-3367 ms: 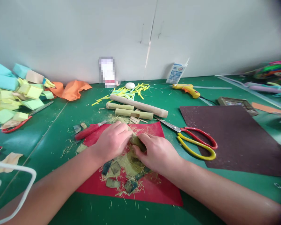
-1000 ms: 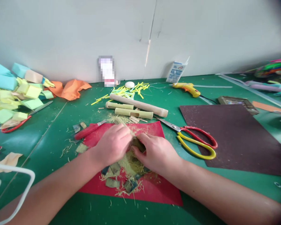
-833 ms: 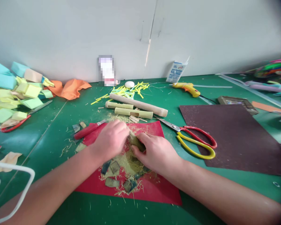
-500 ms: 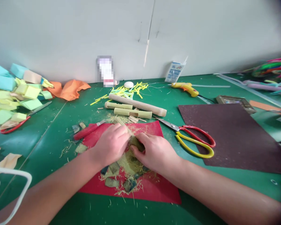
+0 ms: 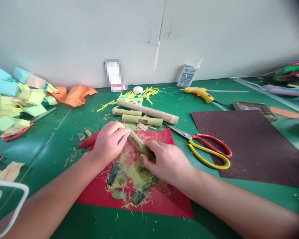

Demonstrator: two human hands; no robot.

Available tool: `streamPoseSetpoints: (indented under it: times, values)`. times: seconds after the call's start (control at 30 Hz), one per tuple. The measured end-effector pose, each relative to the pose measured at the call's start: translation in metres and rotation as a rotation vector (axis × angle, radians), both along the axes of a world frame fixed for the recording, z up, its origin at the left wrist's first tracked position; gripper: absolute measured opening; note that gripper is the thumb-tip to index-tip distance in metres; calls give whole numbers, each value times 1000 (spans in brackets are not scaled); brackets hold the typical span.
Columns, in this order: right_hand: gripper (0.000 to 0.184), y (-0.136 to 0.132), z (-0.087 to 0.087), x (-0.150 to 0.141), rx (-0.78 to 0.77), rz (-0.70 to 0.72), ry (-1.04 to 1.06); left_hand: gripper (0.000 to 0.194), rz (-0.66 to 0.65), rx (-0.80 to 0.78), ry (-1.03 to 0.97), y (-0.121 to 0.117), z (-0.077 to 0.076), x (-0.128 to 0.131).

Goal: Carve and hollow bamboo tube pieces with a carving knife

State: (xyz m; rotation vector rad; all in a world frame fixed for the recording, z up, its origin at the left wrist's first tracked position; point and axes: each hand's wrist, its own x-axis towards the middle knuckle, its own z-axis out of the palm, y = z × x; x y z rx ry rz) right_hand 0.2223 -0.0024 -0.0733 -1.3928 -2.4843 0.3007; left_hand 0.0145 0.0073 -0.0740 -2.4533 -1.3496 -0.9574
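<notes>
A pale green bamboo tube (image 5: pixel 137 141) with a slot cut in its side slants over the red sheet (image 5: pixel 175 199). My right hand (image 5: pixel 168 161) is closed round its near end. My left hand (image 5: pixel 111 139) has its fingers curled at the tube's far end; its fingertips are partly hidden, and whether anything else is in them I cannot tell. Beneath the tube lie yellowish dust, fine shavings and several dark worn scraps (image 5: pixel 119 194). A red-handled knife (image 5: pixel 87 142) lies partly hidden behind my left hand.
Beyond the hands rest two cut bamboo pieces (image 5: pixel 142 120) and a wooden rod (image 5: pixel 148 111). Scissors (image 5: pixel 205 147) lie right, touching a dark brown sheet (image 5: pixel 241 146). Farther back are a yellow glue gun (image 5: pixel 199 94) and a drink carton (image 5: pixel 187 75). Folded papers (image 5: pixel 17 99) crowd the left.
My left hand has moved back and left along the bamboo tube, baring its slotted middle and more scraps on the red sheet. My right hand stays at the near end.
</notes>
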Motion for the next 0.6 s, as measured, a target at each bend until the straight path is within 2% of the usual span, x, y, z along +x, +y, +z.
streamPoseSetpoints:
  times: [0.17, 0.33, 0.47, 0.6]
  values:
    - [18, 0, 0, 2, -1, -18, -21, 14, -7, -68, -49, 9, -8, -6]
    - [18, 0, -1, 2, -29, -15, -28, 16, -136, -117, 20, 8, -7, -1]
    - [19, -1, -1, 1, -20, -16, -31, 18, -57, -37, 34, 11, -7, -5]
    - [17, -1, 0, 1, -27, -4, -17, 17, -110, -94, 33, 11, -8, -9]
